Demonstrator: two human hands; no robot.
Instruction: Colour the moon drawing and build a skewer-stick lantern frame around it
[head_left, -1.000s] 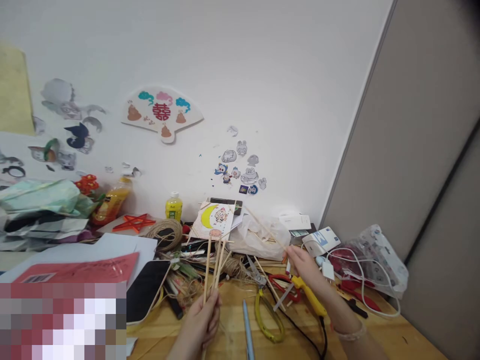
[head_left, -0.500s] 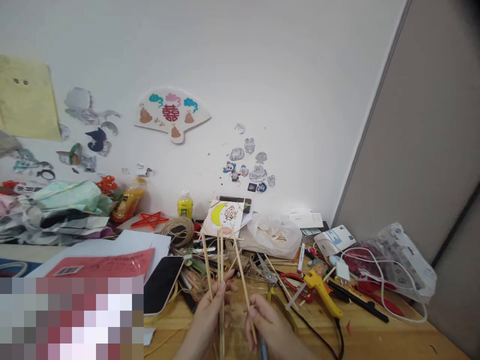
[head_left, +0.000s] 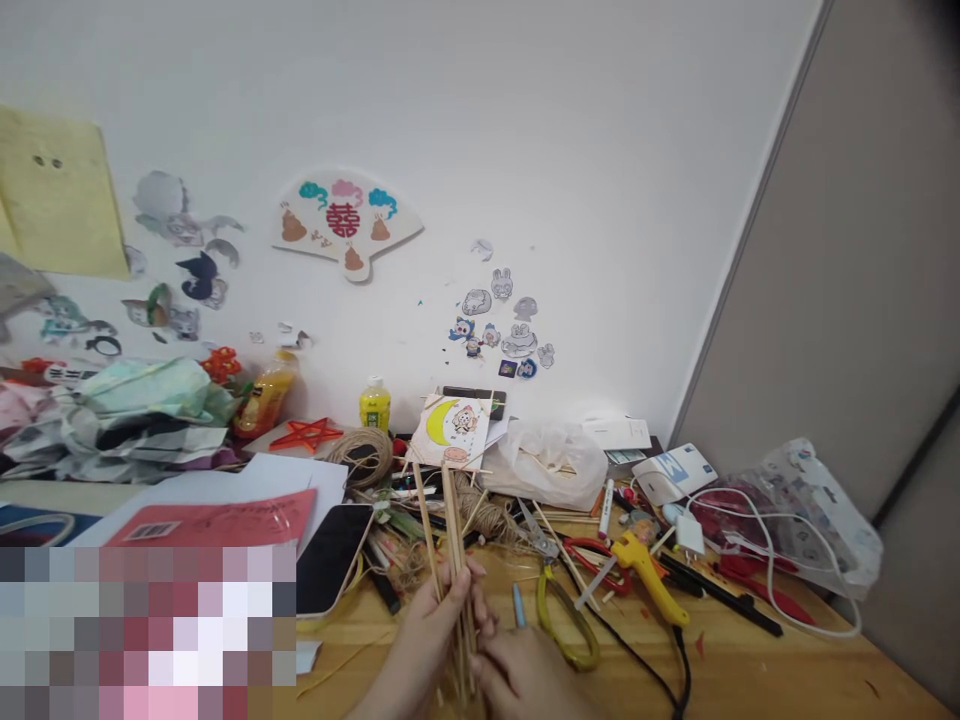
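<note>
My left hand (head_left: 427, 640) is closed round a bundle of thin wooden sticks (head_left: 450, 540) that stand upright above the wooden table (head_left: 750, 670). Just right of it and lower, my right hand (head_left: 525, 680) is closed against the lower part of the same sticks. Both hands are at the bottom edge of the view, near the table's front. A blue pen (head_left: 519, 606) lies just beyond my right hand, and yellow-handled scissors (head_left: 559, 610) lie to its right.
A phone (head_left: 330, 555) lies left of my hands beside red paper (head_left: 217, 520). Twine (head_left: 367, 455), a moon picture card (head_left: 452, 428), a plastic bag (head_left: 551, 465), a yellow glue gun (head_left: 649, 580), red scissors (head_left: 596, 555) and white cables (head_left: 750, 560) crowd the table. The wall (head_left: 525, 150) stands behind.
My right hand came back from the far right with one stick and joined it to the bundle in my left hand. The sticks now stand together, and the view shifted slightly.
</note>
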